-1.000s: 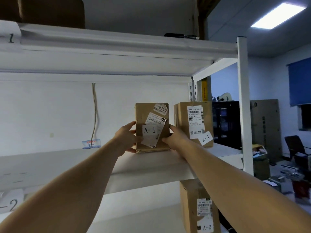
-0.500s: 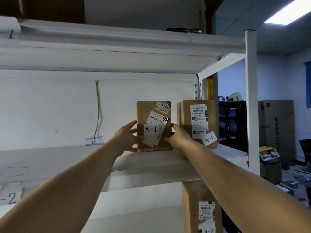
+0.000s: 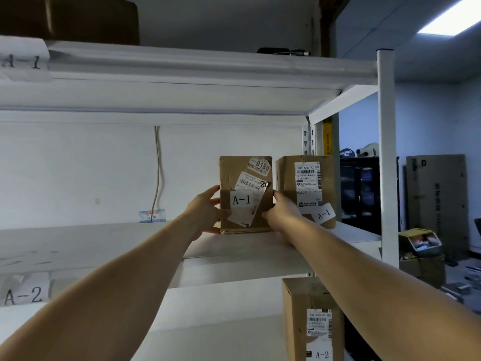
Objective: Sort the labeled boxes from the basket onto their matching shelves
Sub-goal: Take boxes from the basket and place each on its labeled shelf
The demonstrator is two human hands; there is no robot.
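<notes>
A brown cardboard box [image 3: 243, 173] with an "A-1" tag stands upright on the white middle shelf [image 3: 104, 243]. My left hand [image 3: 207, 212] holds its left side and my right hand [image 3: 282, 209] holds its right side, thumbs on the front face. Right beside it stands a second "A-1" box [image 3: 307, 188], nearly touching. The shelf edge above carries an "A-1" paper label [image 3: 22, 61]. The basket is out of view.
An "A-2" box [image 3: 312, 321] stands on the shelf below, whose edge carries an "A-2" label [image 3: 23, 295]. A white upright post [image 3: 386, 152] bounds the shelf at the right. A cable [image 3: 157, 173] hangs down the back wall. Clutter and a cabinet lie beyond.
The view has shifted slightly, showing more of the upper shelf label. Both hands stay on the box, which stands in the same spot on the shelf.
</notes>
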